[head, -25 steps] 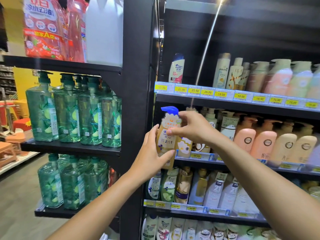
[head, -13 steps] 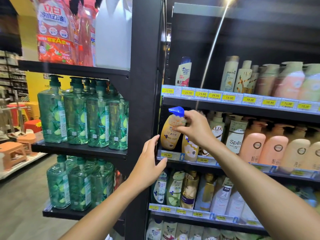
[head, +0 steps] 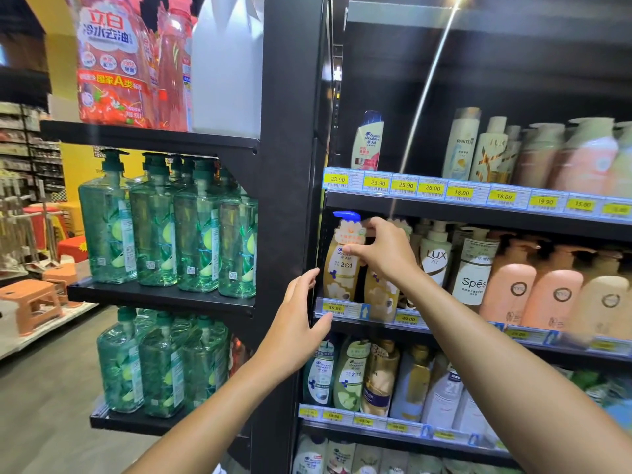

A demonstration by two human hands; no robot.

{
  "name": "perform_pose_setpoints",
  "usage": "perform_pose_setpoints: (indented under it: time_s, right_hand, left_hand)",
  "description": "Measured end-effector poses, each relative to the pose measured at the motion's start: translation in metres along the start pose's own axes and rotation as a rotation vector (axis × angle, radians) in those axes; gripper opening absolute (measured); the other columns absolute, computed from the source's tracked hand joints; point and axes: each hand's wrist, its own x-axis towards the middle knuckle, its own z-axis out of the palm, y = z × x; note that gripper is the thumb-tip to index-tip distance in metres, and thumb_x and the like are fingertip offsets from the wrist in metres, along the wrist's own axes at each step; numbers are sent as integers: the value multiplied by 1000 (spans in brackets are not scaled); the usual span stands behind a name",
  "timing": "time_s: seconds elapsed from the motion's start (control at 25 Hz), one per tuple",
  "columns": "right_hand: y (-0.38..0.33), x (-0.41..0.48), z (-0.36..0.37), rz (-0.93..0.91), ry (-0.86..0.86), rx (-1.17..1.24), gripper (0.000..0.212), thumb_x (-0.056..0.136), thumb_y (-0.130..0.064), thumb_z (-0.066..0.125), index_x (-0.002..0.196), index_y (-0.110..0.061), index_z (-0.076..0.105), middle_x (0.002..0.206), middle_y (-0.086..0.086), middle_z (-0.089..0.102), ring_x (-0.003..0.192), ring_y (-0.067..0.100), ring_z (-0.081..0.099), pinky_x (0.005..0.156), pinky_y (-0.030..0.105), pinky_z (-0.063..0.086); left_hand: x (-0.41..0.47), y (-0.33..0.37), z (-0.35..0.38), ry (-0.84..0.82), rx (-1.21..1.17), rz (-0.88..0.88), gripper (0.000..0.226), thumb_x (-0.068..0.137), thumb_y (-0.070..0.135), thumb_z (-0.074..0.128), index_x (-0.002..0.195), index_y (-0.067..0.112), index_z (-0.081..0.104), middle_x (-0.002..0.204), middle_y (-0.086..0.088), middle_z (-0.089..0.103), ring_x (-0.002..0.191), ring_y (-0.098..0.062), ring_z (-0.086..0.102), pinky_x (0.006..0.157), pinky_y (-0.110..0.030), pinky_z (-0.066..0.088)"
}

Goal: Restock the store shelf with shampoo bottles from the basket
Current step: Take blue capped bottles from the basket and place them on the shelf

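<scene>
Right hand (head: 384, 256): thumb and fingers pinch the upper part of a gold plastic shampoo bottle with a blue pump top (head: 342, 271), thumb on the front label, fingers at the neck.

The bottle stands upright at the far left end of the black metal middle shelf (head: 372, 329), just behind the yellow 39.90 price tag (head: 336, 307). We cannot tell whether its base is fully seated.

A second gold bottle (head: 381, 297) is just beside it on the right, then a white LUX pump bottle (head: 436, 256).

Left hand (head: 297, 331): fingers spread and relaxed, holding nothing, in front of the black upright post (head: 290, 148) below the held bottle. Its thumb is near the price tag; we cannot confirm contact.

Clear green pump bottles (head: 164, 227) fill the end rack to the left.
</scene>
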Motion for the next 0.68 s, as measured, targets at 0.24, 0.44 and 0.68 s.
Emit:
perform_pose_setpoints:
  time_s: [0.24, 0.44, 0.68]
  right_hand:
    - [-10, 8, 3, 122, -95, 113, 33, 92, -27, 76, 108, -14, 50, 80, 7, 72, 49, 10, 68, 50, 26, 56]
    - [-8, 14, 10, 186, -139, 95, 22, 100, -30, 65, 95, -17, 48, 84, 9, 75, 46, 7, 67, 43, 18, 48]
    - [-6, 20, 15, 203, -161, 87, 26, 96, -31, 70, 100, -13, 51, 81, 9, 74, 53, 12, 71, 49, 25, 57]
  left_hand:
    - [1, -1, 1, 1, -5, -3, 73, 99, 28, 67, 157, 40, 24, 158, 20, 31, 147, 5, 31, 123, -38, 36]
    - [0, -2, 1, 3, -7, 0, 74, 99, 28, 67, 157, 40, 24, 158, 20, 31, 147, 6, 30, 123, -37, 36]
    - [0, -3, 2, 10, -12, 1, 74, 98, 27, 69, 157, 40, 25, 158, 20, 31, 146, 6, 31, 122, -37, 37]
